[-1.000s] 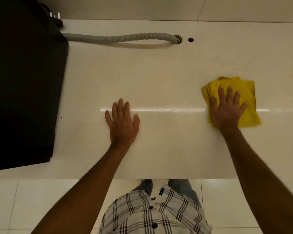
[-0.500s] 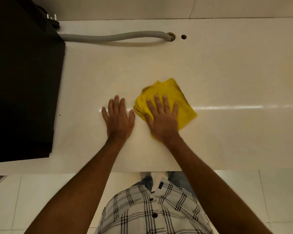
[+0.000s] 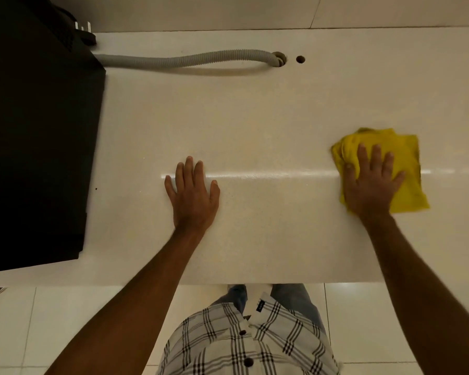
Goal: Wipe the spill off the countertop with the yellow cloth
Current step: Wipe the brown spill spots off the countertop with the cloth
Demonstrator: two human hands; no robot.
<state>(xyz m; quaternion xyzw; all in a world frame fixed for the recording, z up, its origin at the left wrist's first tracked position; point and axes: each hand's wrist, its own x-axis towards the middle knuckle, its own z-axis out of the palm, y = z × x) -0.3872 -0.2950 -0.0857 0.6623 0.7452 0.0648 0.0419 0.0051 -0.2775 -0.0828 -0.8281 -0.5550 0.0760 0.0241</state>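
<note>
Left hand [image 3: 191, 194] flat on the tabletop [image 3: 255, 117], palm down, fingers close together with the thumb out to the side, holding nothing, looks like just bracing. Sits roughly mid-counter, well apart from the cloth.

Further left, for context: big black appliance [image 3: 35, 136] taking up that whole end, with a grey ribbed hose [image 3: 184, 59] running off it along the back and dropping into a hole, plus a second small hole [image 3: 300, 59] just beside that one.

Moving right: bare stretch of pale surface between the two hands, only a long streak of light glare across it. Can't honestly make out any puddle, smear or wet patch there, or anywhere else for that matter. Could mean the spill's mostly gone, could mean it's just too faint against that colour. Can't tell which.

Right hand [image 3: 371, 182] spread open, fingers fanned, pressed down on top of the yellow cloth [image 3: 401, 158], pinning it flat, not gripping or pinching. Cloth bunched and folded, lying near the right end of the counter, corners sticking out past the fingers and the heel of the palm.

Best guess on progress: mid-wipe, probably late in the job. Likely left: maybe another pass, then lifting the cloth off.
</note>
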